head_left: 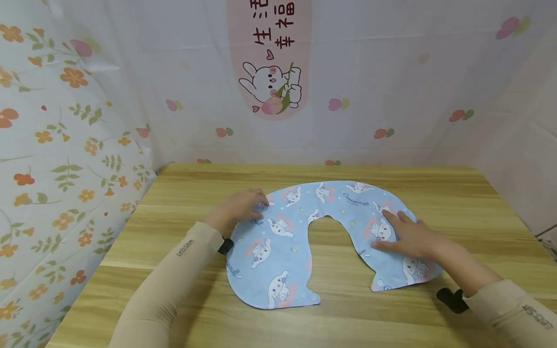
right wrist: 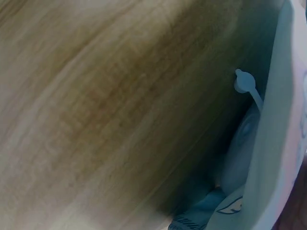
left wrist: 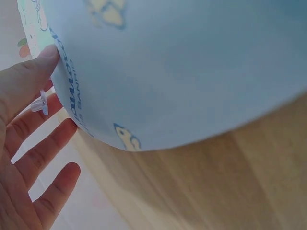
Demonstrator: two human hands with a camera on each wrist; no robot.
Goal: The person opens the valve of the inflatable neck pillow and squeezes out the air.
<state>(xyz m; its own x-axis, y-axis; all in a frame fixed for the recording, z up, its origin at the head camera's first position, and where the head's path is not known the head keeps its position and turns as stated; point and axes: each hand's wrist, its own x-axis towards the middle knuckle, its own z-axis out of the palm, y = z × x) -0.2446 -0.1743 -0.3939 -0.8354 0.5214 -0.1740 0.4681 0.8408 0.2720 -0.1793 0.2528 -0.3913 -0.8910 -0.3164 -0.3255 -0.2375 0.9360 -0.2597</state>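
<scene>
A flat, light-blue inflatable neck pillow (head_left: 270,241), U-shaped with a white cartoon dog print, is between the hands over the table, its two ends towards the wearer. My left hand (head_left: 239,208) holds its upper left edge; in the left wrist view the thumb (left wrist: 48,55) lies on the near face and fingertips reach behind the edge. A clear plastic valve (left wrist: 39,104) shows beside those fingers. My right hand (head_left: 406,237) rests on the right arm of the pillow with spread fingers. The right wrist view looks under the pillow, where a small valve cap (right wrist: 245,82) hangs; most of that hand is hidden there.
The wood-grain table (head_left: 196,290) stretches beneath both hands. A white printed cloth (head_left: 391,87) hangs behind it, and a flowered cloth (head_left: 65,169) hangs along the left side.
</scene>
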